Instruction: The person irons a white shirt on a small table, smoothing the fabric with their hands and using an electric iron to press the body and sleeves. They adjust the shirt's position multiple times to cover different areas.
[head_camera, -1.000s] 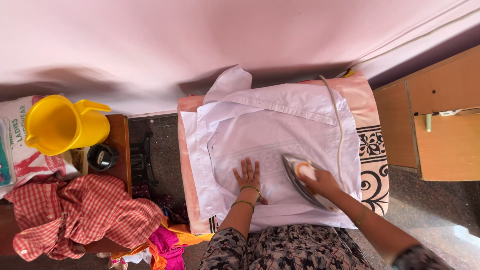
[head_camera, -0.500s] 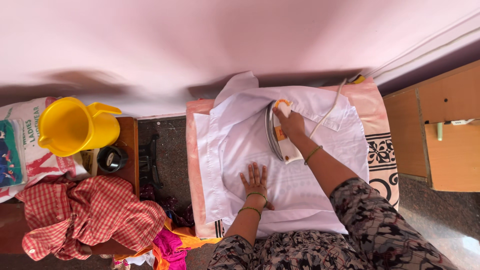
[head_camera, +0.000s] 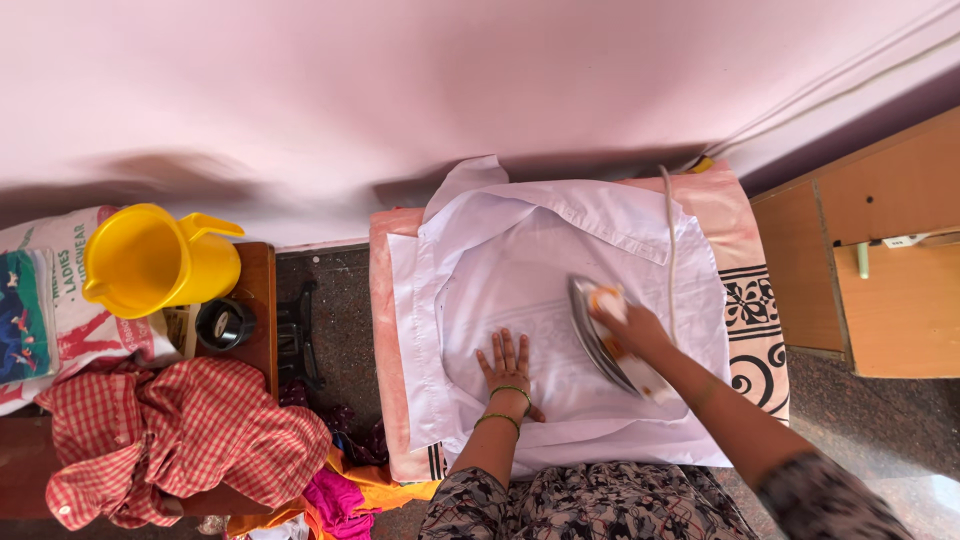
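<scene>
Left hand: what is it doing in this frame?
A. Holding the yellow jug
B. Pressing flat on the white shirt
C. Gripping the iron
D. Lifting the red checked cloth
B: the left hand lies palm-down, fingers spread, on the white shirt, while the right hand holds the iron.

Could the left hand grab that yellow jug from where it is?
Probably not without leaning. The left hand lies flat on the white shirt, and the yellow jug stands far off on the side table, past a floor gap.

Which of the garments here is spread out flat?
The white shirt under the iron. The red checked one lies crumpled on the side table.
</scene>
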